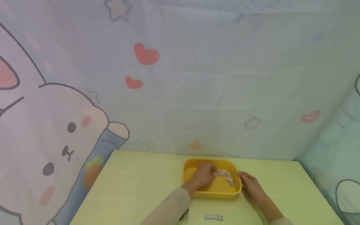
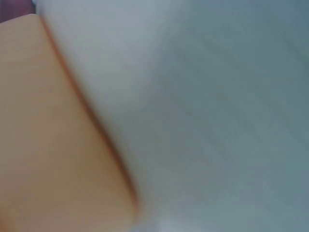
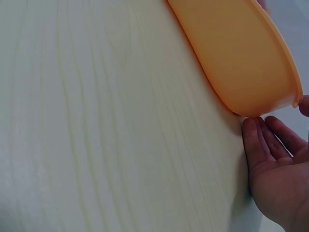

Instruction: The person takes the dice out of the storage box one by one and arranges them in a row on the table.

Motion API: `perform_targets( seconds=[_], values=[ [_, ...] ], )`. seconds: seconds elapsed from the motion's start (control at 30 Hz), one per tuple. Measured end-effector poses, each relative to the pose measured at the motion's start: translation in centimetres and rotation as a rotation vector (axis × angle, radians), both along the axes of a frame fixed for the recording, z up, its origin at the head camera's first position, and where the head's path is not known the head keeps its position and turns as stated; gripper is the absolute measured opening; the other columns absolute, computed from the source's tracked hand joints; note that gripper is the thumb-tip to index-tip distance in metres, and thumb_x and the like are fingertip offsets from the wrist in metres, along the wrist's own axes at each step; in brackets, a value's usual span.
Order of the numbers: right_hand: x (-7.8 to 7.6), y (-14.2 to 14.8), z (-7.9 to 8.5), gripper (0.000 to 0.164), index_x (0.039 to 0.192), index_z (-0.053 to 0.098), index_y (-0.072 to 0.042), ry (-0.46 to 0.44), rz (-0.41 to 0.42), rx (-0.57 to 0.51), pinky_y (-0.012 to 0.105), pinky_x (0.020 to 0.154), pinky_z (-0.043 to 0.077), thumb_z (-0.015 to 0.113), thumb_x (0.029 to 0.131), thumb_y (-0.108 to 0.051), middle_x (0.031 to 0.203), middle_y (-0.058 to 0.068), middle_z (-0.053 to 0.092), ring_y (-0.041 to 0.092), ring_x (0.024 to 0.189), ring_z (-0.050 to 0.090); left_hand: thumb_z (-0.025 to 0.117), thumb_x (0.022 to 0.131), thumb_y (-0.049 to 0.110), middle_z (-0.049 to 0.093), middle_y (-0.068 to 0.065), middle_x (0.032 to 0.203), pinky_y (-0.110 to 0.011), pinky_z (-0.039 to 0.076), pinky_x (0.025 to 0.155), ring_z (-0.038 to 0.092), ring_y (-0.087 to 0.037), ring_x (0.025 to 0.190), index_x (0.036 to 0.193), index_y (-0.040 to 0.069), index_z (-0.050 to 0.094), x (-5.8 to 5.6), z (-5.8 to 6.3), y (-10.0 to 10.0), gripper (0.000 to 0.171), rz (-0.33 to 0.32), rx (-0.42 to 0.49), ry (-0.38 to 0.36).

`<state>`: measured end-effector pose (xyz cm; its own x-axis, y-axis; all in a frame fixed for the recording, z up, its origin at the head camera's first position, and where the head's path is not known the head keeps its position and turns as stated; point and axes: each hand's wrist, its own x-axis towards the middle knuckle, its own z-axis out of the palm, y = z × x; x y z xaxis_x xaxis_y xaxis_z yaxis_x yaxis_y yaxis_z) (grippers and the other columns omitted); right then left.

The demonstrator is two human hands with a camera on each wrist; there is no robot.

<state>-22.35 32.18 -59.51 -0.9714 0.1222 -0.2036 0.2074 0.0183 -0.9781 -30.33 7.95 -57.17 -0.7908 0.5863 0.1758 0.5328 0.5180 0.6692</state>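
Note:
A yellow plastic tray (image 1: pixel 209 195) stands on the table, with several small white dice (image 1: pixel 230 179) spread in its right half. My left hand (image 1: pixel 204 174) reaches into it with bent fingers, beside the dice. A white die shows at those fingertips; whether they pinch it is hidden. At the tray's right end, my right hand (image 1: pixel 253 187) holds the rim. In the right wrist view the thumb of the right hand (image 3: pixel 280 179) lies at the rim and its fingertips touch the outer wall. In front of the tray, several dice (image 1: pixel 214 216) stand in a row, one showing a red dot.
The pale yellow-green table (image 1: pixel 135 181) ends at a printed cloth backdrop (image 1: pixel 185 93) behind and at the sides. A small dark object (image 1: pixel 184 214) shows beside the left sleeve (image 1: pixel 171 207). The left wrist view is blurred, with the tray's outer wall (image 2: pixel 58 125) filling its left side.

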Motion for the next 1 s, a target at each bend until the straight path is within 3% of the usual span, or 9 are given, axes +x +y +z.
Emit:
perform_targets(
  seconds=[0.13, 0.27, 0.4, 0.53, 0.77, 1.0],
  values=[
    [0.0, 0.0, 0.2, 0.062, 0.151, 0.045, 0.01, 0.013, 0.016, -0.003, 0.026, 0.099, 0.054, 0.05, 0.113, -0.04, 0.157, 0.023, 0.046, 0.023, 0.139, 0.052, 0.071, 0.098, 0.004, 0.07, 0.0, 0.103, -0.022, 0.054, 0.085, 0.062, -0.007, 0.092, 0.109, 0.006, 0.072, 0.7, 2.1, -0.8, 0.011, -0.083, 0.005, 0.022],
    [0.0, 0.0, 0.5, 0.066, 0.152, 0.043, 0.01, 0.02, 0.029, 0.002, 0.024, 0.099, 0.053, 0.049, 0.113, -0.042, 0.159, 0.024, 0.044, 0.023, 0.14, 0.05, 0.07, 0.1, 0.005, 0.07, 0.005, 0.104, -0.02, 0.054, 0.087, 0.06, -0.004, 0.093, 0.11, 0.008, 0.071, 1.8, 4.8, -2.4, 0.01, -0.168, 0.02, -0.032],
    [0.1, -0.1, 0.4, 0.065, 0.153, 0.042, 0.01, 0.013, 0.029, 0.012, 0.024, 0.099, 0.053, 0.048, 0.114, -0.042, 0.159, 0.024, 0.044, 0.021, 0.138, 0.051, 0.073, 0.099, 0.009, 0.07, 0.009, 0.101, -0.016, 0.053, 0.086, 0.06, 0.0, 0.091, 0.107, 0.013, 0.072, 3.1, 6.1, -4.1, 0.009, -0.24, -0.004, -0.022],
    [0.4, -0.1, -0.2, 0.064, 0.153, 0.043, 0.01, 0.005, 0.03, 0.01, 0.024, 0.097, 0.055, 0.048, 0.114, -0.041, 0.158, 0.024, 0.046, 0.016, 0.131, 0.056, 0.075, 0.098, 0.008, 0.071, 0.007, 0.098, -0.014, 0.054, 0.084, 0.063, 0.002, 0.09, 0.103, 0.012, 0.071, 4.8, 6.4, -5.6, 0.008, -0.298, -0.018, 0.027],
    [0.5, -0.1, -0.6, 0.063, 0.154, 0.042, 0.01, 0.005, 0.027, 0.005, 0.025, 0.097, 0.055, 0.047, 0.114, -0.039, 0.158, 0.024, 0.046, 0.008, 0.124, 0.059, 0.077, 0.097, 0.007, 0.07, 0.01, 0.096, -0.013, 0.054, 0.08, 0.063, 0.005, 0.088, 0.101, 0.014, 0.07, 7.9, 6.8, -7.9, 0.011, -0.328, -0.055, -0.013],
    [0.5, -0.3, 0.1, 0.066, 0.153, 0.043, 0.01, 0.018, 0.023, 0.017, 0.023, 0.096, 0.055, 0.049, 0.113, -0.042, 0.155, 0.023, 0.049, 0.001, 0.114, 0.061, 0.077, 0.097, 0.008, 0.067, 0.014, 0.095, -0.012, 0.052, 0.079, 0.06, 0.006, 0.087, 0.103, 0.013, 0.071, 10.1, 5.8, -9.4, 0.01, -0.355, -0.139, 0.002]
  ],
)
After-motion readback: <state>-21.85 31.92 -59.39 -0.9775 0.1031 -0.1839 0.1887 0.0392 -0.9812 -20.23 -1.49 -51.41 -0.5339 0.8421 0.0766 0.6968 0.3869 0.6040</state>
